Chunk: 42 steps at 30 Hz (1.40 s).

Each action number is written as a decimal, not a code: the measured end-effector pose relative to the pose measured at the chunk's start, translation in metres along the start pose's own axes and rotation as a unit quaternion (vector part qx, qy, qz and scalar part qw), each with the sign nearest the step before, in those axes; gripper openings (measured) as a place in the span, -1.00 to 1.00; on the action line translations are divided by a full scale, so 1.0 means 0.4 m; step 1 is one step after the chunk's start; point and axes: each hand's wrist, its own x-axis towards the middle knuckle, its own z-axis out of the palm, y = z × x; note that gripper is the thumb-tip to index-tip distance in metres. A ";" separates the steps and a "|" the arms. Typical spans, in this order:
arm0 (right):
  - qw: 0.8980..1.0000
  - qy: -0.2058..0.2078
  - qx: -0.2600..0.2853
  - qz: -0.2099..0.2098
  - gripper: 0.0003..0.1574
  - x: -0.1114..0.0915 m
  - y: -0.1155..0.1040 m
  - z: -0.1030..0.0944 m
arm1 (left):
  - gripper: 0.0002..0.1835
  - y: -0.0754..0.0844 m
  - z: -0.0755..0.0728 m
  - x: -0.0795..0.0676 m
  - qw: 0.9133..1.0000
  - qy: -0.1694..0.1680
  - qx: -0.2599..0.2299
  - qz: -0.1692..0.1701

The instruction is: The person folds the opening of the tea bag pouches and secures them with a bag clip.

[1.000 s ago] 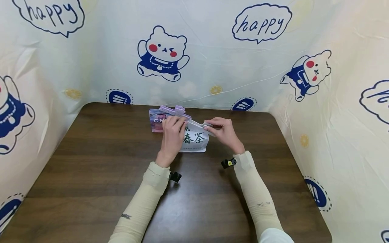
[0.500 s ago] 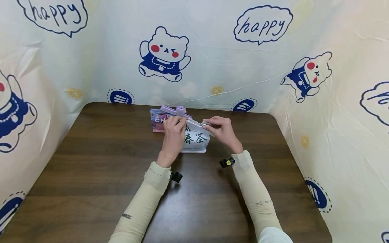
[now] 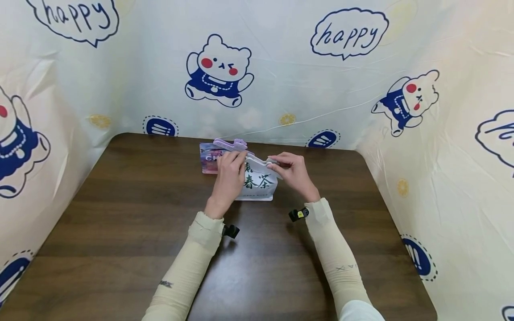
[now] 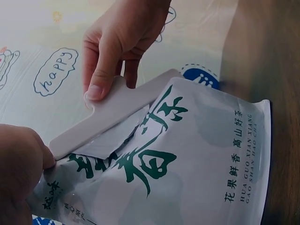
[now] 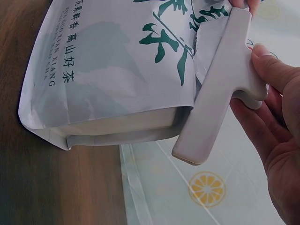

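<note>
A white tea bag [image 3: 259, 185] with green lettering stands upright near the table's far edge. Across its folded top lies a white bag clip [image 5: 218, 89], seen closest in the right wrist view. My right hand [image 3: 295, 173] pinches the clip's handle tabs between thumb and fingers. My left hand [image 3: 230, 176] grips the bag's upper left corner, by the clip's other end; its fingertips are partly hidden. In the left wrist view, a crumpled flap of the bag [image 4: 115, 136] shows beneath the clip.
Behind my left hand is a purple and pink pouch [image 3: 209, 160] with a purple clip [image 3: 230, 144] on its top, partly covered by the hand. A patterned curtain [image 3: 273, 76] rises directly beyond the far edge of the brown table [image 3: 120, 214].
Both hands keep their hold on the bag and clip in nearly the same place. The head view has shifted slightly.
</note>
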 end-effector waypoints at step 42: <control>1.000 0.010 0.025 -0.008 -0.71 0.007 -0.017 0.007 | -0.73 -0.023 -0.005 0.005 0.999 0.024 -0.025 -0.002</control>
